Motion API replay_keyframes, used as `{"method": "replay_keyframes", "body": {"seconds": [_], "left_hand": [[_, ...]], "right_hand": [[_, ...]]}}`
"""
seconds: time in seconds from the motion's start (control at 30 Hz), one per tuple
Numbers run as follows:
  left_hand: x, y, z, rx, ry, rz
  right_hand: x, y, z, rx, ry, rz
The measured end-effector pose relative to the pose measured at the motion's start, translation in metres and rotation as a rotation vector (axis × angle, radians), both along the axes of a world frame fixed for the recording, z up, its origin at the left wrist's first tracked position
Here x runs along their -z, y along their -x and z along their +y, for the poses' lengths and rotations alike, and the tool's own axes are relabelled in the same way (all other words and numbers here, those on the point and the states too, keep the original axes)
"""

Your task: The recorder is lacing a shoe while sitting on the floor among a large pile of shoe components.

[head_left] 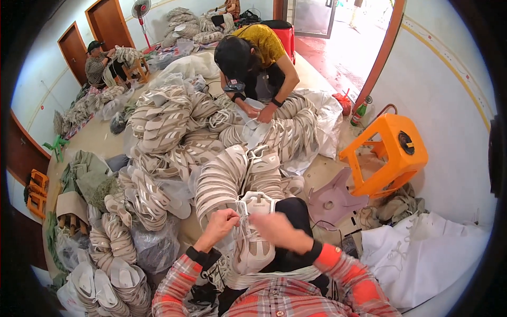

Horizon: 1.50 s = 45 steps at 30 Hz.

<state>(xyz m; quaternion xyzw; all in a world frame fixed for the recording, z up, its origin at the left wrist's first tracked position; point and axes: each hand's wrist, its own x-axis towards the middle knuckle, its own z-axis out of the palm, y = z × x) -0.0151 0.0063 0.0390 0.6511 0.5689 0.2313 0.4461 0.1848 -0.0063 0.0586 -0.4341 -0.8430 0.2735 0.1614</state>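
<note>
A beige and white shoe upper (253, 253) lies over my lap, its tongue pointing away from me and a pale lace along its eyelets. At its left edge my left hand (219, 230) is closed in a pinch. What sits between those fingertips is too small to make out, though the lace runs close by. My right hand (280, 231) is over the upper's right side, smeared by motion, so its fingers do not show clearly. Just beyond the upper stand two nested stacks of similar uppers, a left stack (222, 182) and a right stack (264, 174).
Across from me a person in a yellow top (264, 45) bends over more uppers. Piles of uppers (161, 119) spread to the left. An orange stool (388, 153), a mauve plastic piece (335, 201) and white sheeting (422, 253) lie to the right. Another person (100, 68) sits far left.
</note>
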Motion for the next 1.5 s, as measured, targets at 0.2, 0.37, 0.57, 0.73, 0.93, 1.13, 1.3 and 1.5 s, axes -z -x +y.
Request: {"method": "replay_keyframes", "body": {"seconds": [0.2,0.37,0.57,0.73,0.93,1.13,1.3,1.5], "left_hand": [[0.007,-0.011,0.005,0.153,-0.181,0.273],[0.0,-0.017,0.003,0.331,-0.531,0.625],[0.014,-0.014,0.014,0.326,-0.325,0.355],[0.037,0.01,0.011,-0.163,0.743,-0.495],[0.039,0.006,0.007,-0.166,0.687,-0.51],[-0.003,0.054,-0.013,0.087,0.408,-0.594],[-0.033,0.031,-0.035,-0.151,0.027,-1.132],[-0.039,0.061,-0.016,-0.227,0.223,-0.34]], "right_hand": [[0.057,-0.011,0.046,-0.046,-0.042,0.169],[0.016,0.004,0.054,-0.02,0.524,0.17],[0.009,0.004,0.065,0.04,0.895,0.203],[0.022,0.009,0.072,-0.028,0.949,0.128],[0.024,0.019,0.064,0.015,0.864,0.057],[-0.012,-0.064,0.062,0.478,-0.191,-0.14],[-0.019,-0.056,0.057,0.539,0.722,0.957],[0.081,-0.104,0.079,-0.052,0.908,2.008]]}}
